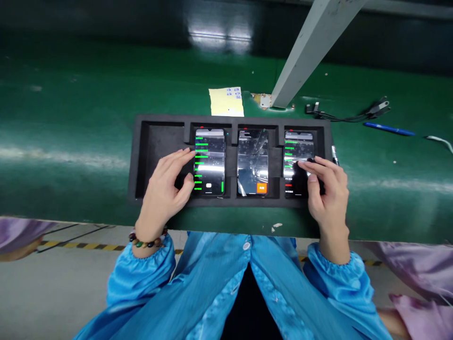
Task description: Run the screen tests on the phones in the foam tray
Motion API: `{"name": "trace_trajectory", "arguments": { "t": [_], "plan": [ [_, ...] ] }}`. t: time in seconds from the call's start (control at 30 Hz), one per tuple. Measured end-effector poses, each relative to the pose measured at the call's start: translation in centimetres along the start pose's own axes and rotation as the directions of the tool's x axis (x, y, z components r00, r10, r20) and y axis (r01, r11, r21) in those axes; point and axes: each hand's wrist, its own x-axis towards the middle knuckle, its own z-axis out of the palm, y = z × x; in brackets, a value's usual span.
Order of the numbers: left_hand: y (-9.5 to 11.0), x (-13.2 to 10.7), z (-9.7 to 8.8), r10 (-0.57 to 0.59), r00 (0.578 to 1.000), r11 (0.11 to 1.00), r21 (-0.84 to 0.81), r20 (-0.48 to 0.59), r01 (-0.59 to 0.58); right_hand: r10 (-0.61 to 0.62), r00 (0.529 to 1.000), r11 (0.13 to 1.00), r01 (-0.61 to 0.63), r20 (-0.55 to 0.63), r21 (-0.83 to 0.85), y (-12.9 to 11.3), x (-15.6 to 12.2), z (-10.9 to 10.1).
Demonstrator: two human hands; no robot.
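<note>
Three smartphones lie face up in a black foam tray on the bench. My left hand has its fingers spread at the left edge of the left smartphone, whose screen shows green text lines. The middle smartphone displays small text and an orange button, and neither hand is at it. Over the right smartphone, with green, white and red lines, is my right hand. Its fingers are extended, with a fingertip at the screen. The tray's leftmost compartment holds no phone.
A yellow note with handwriting lies behind the tray. A grey metal post rises from the green bench. Black cables and a blue pen lie at the right. Purple sleeves of other people show at both sides.
</note>
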Motion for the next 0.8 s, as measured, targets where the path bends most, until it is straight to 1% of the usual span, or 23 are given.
{"name": "trace_trajectory", "arguments": {
  "t": [0.17,0.37,0.47,0.8],
  "plan": [
    [0.03,0.03,0.03,0.001,1.0,1.0,-0.001,0.003,-0.001,0.034,0.998,0.999,-0.032,0.052,-0.035,-0.01,0.1,-0.13],
    [0.0,0.03,0.06,0.004,1.0,1.0,0.002,0.005,-0.004,0.051,0.997,0.998,-0.049,0.061,-0.042,-0.09,0.08,-0.14],
    [0.0,0.03,0.03,0.0,1.0,1.0,0.006,0.006,0.0,0.04,0.998,0.999,-0.038,0.058,-0.036,-0.08,0.0,-0.16],
    [0.11,0.02,0.0,-0.009,1.0,1.0,0.011,0.008,0.009,-0.002,1.0,1.0,0.002,-0.007,0.018,0.26,-0.07,-0.06]
  ]
}}
